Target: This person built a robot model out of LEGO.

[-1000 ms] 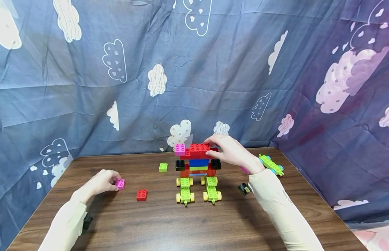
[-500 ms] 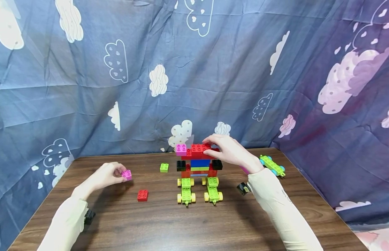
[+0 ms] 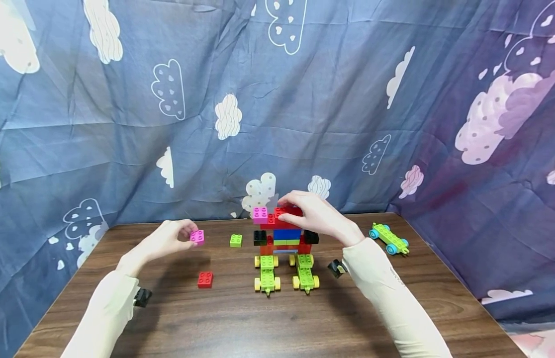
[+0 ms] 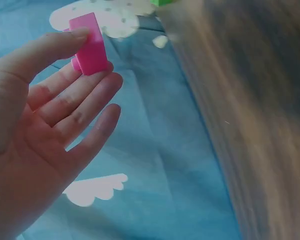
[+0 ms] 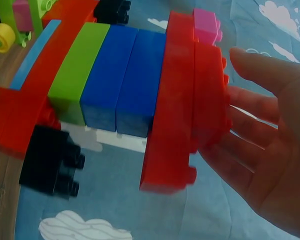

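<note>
In my left hand (image 3: 166, 239) a pink building brick (image 3: 197, 236) is pinched between thumb and fingertips, raised over the left of the table. The left wrist view shows this brick (image 4: 92, 45) from the side. My right hand (image 3: 314, 214) is at the top of a built brick figure (image 3: 286, 234), fingers behind its upper red brick (image 5: 209, 92) and thumb in front. The thumb (image 5: 257, 67) stands a little off the studs in the right wrist view. A pink brick (image 3: 260, 215) sits at the figure's upper left, and two green wheeled bases (image 3: 267, 276) carry it.
A red brick (image 3: 205, 279) and a green brick (image 3: 235, 240) lie loose between my left hand and the figure. At the back right is a green wheeled base (image 3: 389, 239) with blue wheels. Cloud-patterned cloth (image 3: 277, 99) hangs behind the wooden table (image 3: 241, 328).
My left hand has lifted the pink brick off the table and carried it right, toward the figure. My right hand has shifted left along the top red brick.
</note>
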A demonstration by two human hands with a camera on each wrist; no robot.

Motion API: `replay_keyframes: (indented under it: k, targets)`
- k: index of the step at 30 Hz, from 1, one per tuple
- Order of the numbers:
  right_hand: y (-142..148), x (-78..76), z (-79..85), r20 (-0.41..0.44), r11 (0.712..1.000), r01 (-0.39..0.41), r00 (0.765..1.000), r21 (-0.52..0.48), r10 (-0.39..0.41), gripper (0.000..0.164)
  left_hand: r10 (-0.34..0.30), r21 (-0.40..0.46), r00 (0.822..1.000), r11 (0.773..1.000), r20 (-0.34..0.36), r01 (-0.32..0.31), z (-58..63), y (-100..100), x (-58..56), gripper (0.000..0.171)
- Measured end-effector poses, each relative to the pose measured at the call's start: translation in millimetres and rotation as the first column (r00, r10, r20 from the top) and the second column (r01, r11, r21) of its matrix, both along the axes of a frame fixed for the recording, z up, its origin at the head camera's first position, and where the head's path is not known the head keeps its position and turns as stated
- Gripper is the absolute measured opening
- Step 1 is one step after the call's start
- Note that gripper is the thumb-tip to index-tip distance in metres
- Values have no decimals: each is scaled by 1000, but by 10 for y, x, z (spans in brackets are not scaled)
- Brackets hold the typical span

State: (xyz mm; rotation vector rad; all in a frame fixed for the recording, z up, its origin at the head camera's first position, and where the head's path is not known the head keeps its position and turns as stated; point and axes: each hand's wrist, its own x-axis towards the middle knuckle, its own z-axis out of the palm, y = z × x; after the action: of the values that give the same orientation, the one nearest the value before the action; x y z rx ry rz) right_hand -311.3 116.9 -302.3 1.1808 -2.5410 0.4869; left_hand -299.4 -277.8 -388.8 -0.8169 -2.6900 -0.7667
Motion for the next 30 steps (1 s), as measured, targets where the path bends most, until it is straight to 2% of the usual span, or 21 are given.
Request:
replay_keyframes:
  k: [8,17,24,30]
  targets:
    - [-152,-27,-4,0,1000,-20,1000,23,20,34,-15,8,1000,1000,-24,16,199,193,-14,23]
    - [-311,-44,8,-4,996,9,1000,93,-9,38,-57,12,995,998,-78,58,426,421,-4,27]
    - [-374,-78,5,-10,993,4,1000,114,-3,36,-71,48,996,996,-55,73,601,583,8,30]
    - [-405,-93,4,-3,992,32,999,126,-32,33,-86,66,995,994,-55,89,694,698,11,32]
